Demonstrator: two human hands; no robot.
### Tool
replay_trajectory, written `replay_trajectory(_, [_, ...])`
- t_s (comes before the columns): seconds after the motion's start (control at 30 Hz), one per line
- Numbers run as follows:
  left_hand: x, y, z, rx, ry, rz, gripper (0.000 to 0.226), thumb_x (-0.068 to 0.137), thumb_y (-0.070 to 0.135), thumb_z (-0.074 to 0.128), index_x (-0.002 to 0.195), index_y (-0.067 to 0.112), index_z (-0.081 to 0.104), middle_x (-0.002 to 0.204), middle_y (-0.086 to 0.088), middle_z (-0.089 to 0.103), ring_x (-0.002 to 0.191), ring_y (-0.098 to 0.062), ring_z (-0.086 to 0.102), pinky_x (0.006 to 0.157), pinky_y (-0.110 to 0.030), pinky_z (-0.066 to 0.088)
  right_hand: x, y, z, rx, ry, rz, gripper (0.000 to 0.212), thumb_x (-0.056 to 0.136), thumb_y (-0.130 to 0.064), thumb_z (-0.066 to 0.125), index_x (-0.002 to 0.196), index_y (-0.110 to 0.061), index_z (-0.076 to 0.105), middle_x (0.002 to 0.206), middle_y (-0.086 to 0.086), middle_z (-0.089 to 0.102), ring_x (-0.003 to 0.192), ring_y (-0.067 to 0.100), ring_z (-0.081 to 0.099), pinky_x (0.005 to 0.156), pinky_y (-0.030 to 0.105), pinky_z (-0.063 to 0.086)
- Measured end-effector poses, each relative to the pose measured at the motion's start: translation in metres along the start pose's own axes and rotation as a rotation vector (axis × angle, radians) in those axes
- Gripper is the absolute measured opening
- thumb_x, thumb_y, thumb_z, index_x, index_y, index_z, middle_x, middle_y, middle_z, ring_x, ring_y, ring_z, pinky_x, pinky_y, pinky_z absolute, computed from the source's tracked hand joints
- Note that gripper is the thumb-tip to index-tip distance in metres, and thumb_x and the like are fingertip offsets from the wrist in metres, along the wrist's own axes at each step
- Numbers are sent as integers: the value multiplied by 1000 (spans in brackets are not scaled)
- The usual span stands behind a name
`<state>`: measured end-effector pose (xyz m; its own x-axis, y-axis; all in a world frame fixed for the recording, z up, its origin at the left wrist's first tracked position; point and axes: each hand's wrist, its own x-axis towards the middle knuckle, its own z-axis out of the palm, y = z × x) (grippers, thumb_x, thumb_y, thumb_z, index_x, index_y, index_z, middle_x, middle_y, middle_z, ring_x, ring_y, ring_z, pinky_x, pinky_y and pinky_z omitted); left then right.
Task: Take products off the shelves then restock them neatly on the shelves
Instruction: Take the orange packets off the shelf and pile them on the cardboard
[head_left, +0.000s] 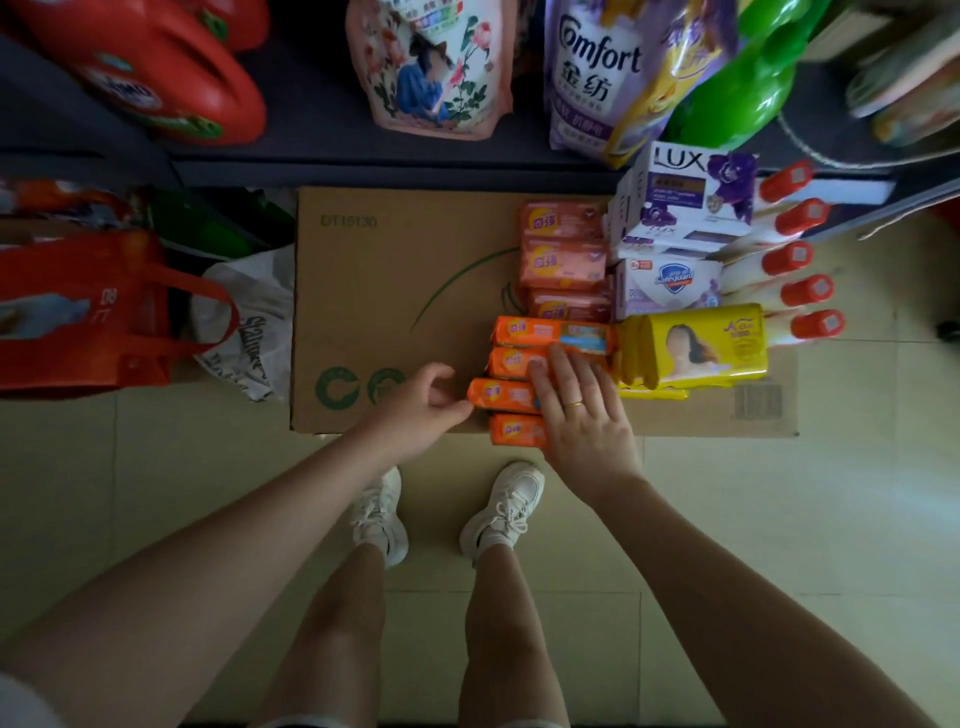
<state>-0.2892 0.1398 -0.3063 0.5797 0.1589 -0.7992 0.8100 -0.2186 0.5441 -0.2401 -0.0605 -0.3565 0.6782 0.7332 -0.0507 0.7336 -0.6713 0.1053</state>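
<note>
Bare arms, gold ring (573, 404), white laced sneakers (506, 512).

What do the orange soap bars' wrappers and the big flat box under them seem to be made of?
The orange soap bars look wrapped in thin glossy plastic film: it catches the light and creases at the ends. The flat box looks like plain brown corrugated cardboard, matte, with printed green marks and a stamped code.

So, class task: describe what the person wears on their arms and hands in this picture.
Both forearms are bare, with no sleeves reaching into view along them. The right hand wears a thin gold-coloured ring on one finger. The left hand shows no ring, watch or glove. No bracelets or wrist straps appear on either arm.
</note>
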Motion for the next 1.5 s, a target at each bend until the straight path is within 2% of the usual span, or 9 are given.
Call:
replay_trajectory(0.17, [2,-7,26,-163,-157,27,94,77,17,74,147,24,11,138,-4,44,109,-14,57,96,-31,47,-4,-7,17,0,140,-36,52,89,-21,51,138,-9,40,141,17,45,124,35,49,108,46,32])
replay_trajectory(0.43, [6,-12,8,-195,-18,128,83,82,2,65,145,28,18,124,14,37,87,0,62,82,-18,50,25,-23,21,35,233,-67,47,90,-20,48,136,-13,44,139,11,49,122,27,51,102,45,41])
replay_trajectory(0.63, [-4,6,-12,107,40,76,74,90,22,59,147,28,13,136,1,41,105,-13,56,91,-32,47,27,-1,-15,17,-15,-72,112,46,-40,84,140,-9,33,144,14,42,129,31,44,111,48,24])
replay_trajectory(0.73, [-21,20,-27,133,67,77,70,91,23,56,147,24,14,144,0,36,106,-13,53,87,-26,43,23,4,-43,63,-161,-90,129,31,-49,89,139,-10,30,143,15,42,128,32,45,108,49,31])
replay_trajectory(0.87, [-51,57,-63,182,118,158,65,93,22,53,147,22,17,144,2,36,104,-9,50,82,-21,39,46,16,-98,364,-186,40,92,60,-43,81,135,-9,39,143,20,40,127,40,44,102,54,39])
replay_trajectory(1.13, [-106,160,-172,665,677,758,55,85,11,63,135,10,42,132,-9,49,119,-24,48,96,-33,41,162,31,-262,804,356,-27,30,86,-8,47,113,-5,58,121,11,55,109,29,54,92,36,45])
replay_trajectory(1.27, [-111,196,-235,937,934,918,72,72,23,75,133,3,43,126,-18,52,117,-33,47,97,-40,41,222,23,-313,814,547,-41,32,85,-5,39,111,-2,58,117,14,56,106,28,52,89,30,39])
replay_trajectory(1.37, [-97,207,-275,1135,831,757,88,65,32,81,136,1,40,127,-23,49,117,-40,47,92,-49,44,276,14,-326,744,478,54,38,86,1,42,122,-2,52,127,17,51,113,34,47,90,39,40])
replay_trajectory(1.5, [-69,200,-309,1375,732,774,62,60,31,84,110,3,60,96,-19,60,86,-39,61,63,-43,51,353,2,-319,566,296,60,51,92,-6,40,142,-12,31,153,6,25,139,28,21,106,43,31])
